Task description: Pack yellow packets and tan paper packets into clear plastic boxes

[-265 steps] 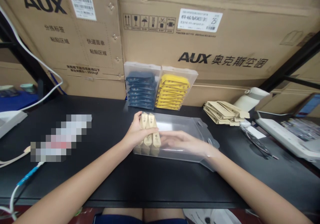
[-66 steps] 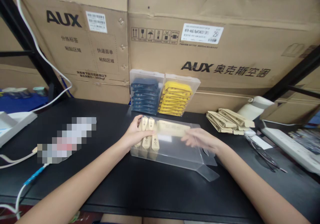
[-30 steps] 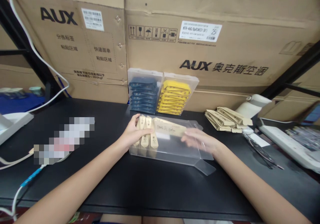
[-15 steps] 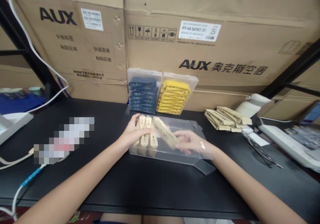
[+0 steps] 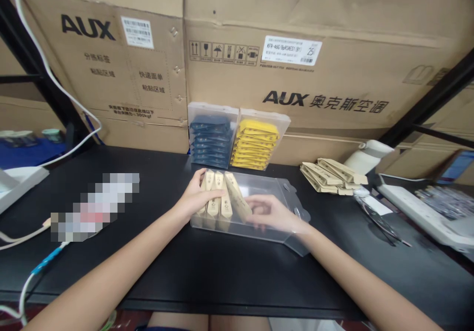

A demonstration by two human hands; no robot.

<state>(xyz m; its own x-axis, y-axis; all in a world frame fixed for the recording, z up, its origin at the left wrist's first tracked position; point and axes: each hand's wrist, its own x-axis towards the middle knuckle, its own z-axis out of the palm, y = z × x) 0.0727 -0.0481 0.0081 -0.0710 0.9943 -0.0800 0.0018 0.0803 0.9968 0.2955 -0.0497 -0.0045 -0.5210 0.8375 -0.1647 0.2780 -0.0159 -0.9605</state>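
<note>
A clear plastic box (image 5: 266, 185) lies on the black table with its flap end to the right. Inside its left part, three slim tan paper packets (image 5: 215, 200) stand side by side. My left hand (image 5: 196, 193) is closed around the box's left end and these packets, its thumb across their front. A further tan packet (image 5: 238, 198) leans at a slant just right of the row, its lower end in the fingers of my right hand (image 5: 268, 212). My right hand is partly inside the box and slightly blurred.
Behind stand a clear box of blue packets (image 5: 210, 141) and a clear box of yellow packets (image 5: 255, 143), against large cartons (image 5: 229, 84). To the right are a pile of tan packets (image 5: 329, 175), a white bottle (image 5: 370, 156), glasses (image 5: 379, 220) and a power strip (image 5: 422, 217).
My right hand has moved left with the slanted packet, which now stands steeper and closer to the row. My left hand keeps its place.
</note>
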